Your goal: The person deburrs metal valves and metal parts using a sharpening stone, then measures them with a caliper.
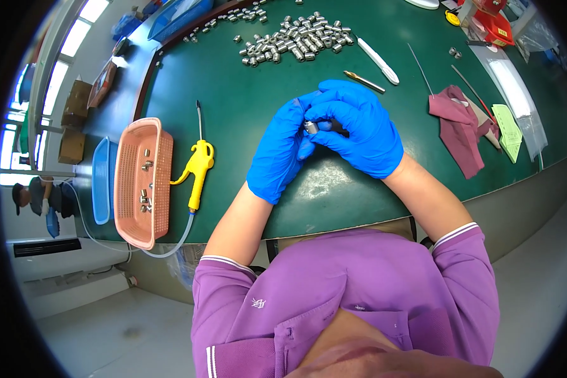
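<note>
Between my two hands, over the near middle of the table, is a small shiny metal cylinder (310, 127). My right hand (364, 132), in a blue glove, pinches it between thumb and bent fingers. My left hand (277, 148), gloved the same way, closes around its other side, with some fingertips hidden behind the right fingers. Beyond the hands lies a big pile of similar metal cylinders (299, 39). A brass-coloured pointed tool (364, 82) and a white-handled tool (378, 61) rest between the pile and my right hand.
A yellow air gun (200, 169) with a hose lies left of my hands. Beside it stand a pink basket (163, 189) holding several cylinders and a blue tray (103, 179). A maroon cloth (458, 129) and green paper (506, 132) lie right. A person (41, 198) is at far left.
</note>
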